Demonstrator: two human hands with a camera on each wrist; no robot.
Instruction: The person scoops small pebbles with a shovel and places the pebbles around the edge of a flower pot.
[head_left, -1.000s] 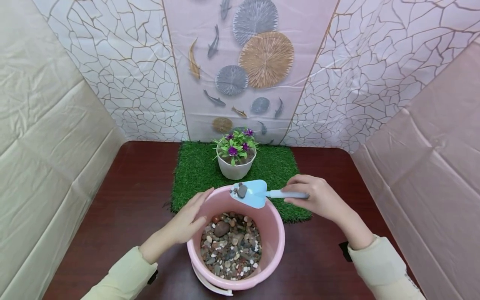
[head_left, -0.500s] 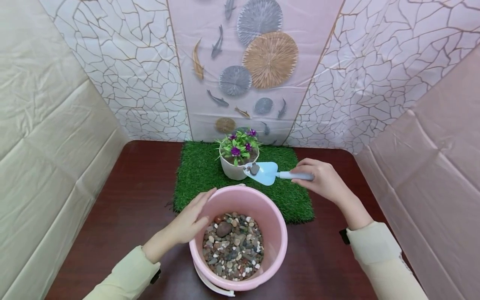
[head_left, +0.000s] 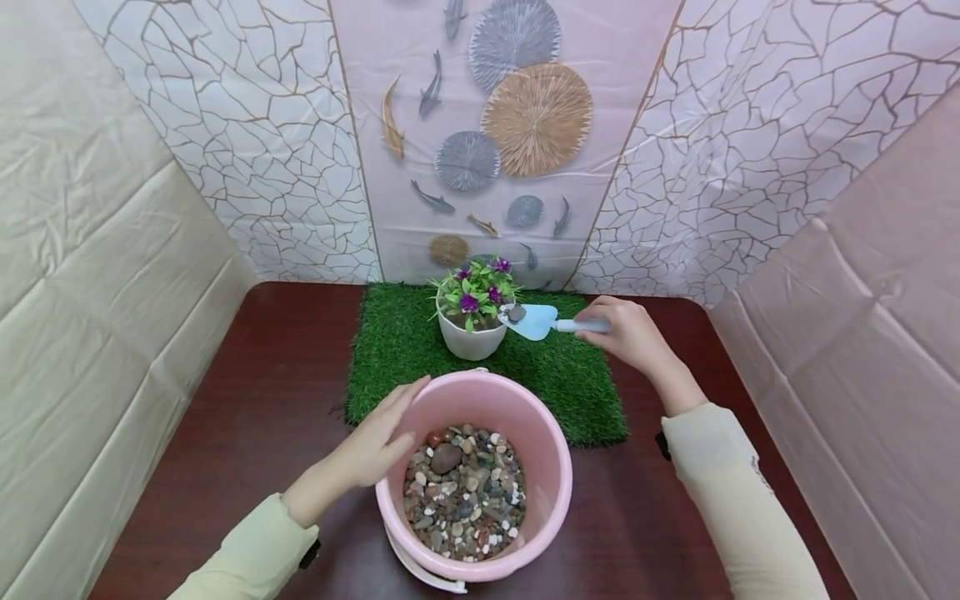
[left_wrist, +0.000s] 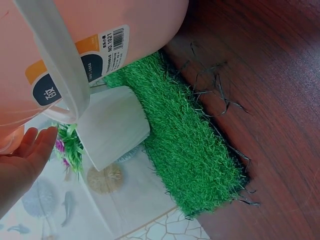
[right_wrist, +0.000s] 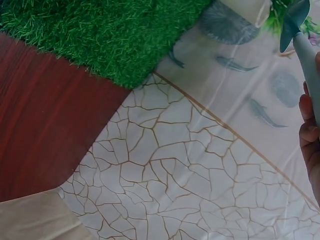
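Note:
My right hand (head_left: 622,332) grips the handle of a light-blue trowel (head_left: 537,322). Its blade carries a dark pebble (head_left: 516,313) and some smaller stones, with the tip at the right rim of a white flowerpot (head_left: 472,342). Purple flowers and green leaves (head_left: 480,292) grow from the pot. With fingers straight, my left hand (head_left: 375,442) rests on the left rim of a pink bucket (head_left: 555,500). Pebbles (head_left: 468,496) of mixed colours cover the bucket's bottom. In the right wrist view, the trowel (right_wrist: 306,65) and curled fingers (right_wrist: 307,132) show at the right edge.
The pot stands on a green turf mat (head_left: 570,392), and the bucket is in front of it on a dark red wooden table (head_left: 285,375). A white bucket handle (left_wrist: 65,65) hangs down the bucket's side. Fabric walls (head_left: 277,167) enclose the table's back and sides.
My right hand has carried the loaded trowel from above the bucket, away from me and slightly right, to the flowerpot's rim. My left hand stays on the bucket.

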